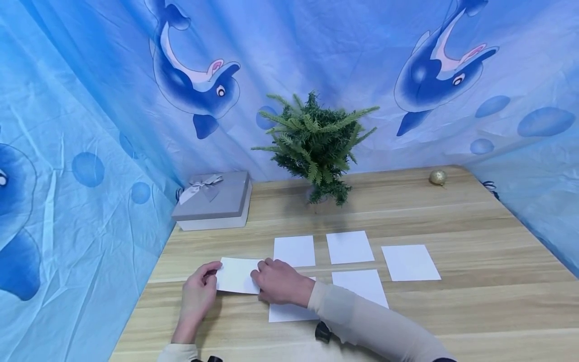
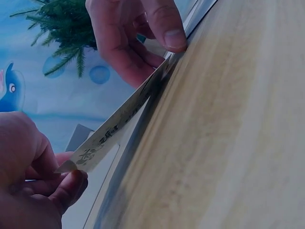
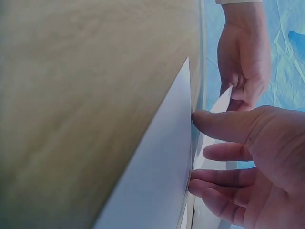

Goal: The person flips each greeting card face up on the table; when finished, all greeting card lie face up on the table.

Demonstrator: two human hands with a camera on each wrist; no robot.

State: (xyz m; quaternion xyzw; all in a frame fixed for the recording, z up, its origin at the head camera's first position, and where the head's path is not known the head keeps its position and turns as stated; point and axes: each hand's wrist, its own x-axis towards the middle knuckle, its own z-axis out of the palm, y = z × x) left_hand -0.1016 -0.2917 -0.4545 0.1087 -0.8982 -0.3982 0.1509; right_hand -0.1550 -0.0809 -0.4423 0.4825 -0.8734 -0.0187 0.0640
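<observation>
Head view: above the left, near part of a wooden desk (image 1: 475, 301), a white card (image 1: 237, 275) is held between a person's two hands. The left hand (image 1: 200, 291) pinches its left end; the right hand (image 1: 282, 282) has curled fingers at its right end. Five other white cards (image 1: 350, 247) lie flat to the right, two partly covered by the right hand and arm. A grey gift box (image 1: 217, 198) and an artificial evergreen (image 1: 314, 141) stand farther back. Left wrist view: the card slants between the hands, its underside bearing dark print; the left thumb and fingers close on one corner, with almost no gap. It looks thin and light, stiff enough to span both grips, yet likely to crease if squeezed. Right wrist view: the right thumb and fingers are slightly spread at the card's edge, their exact contact partly hidden. Opposite edges seem the best hold, pinched lightly.
</observation>
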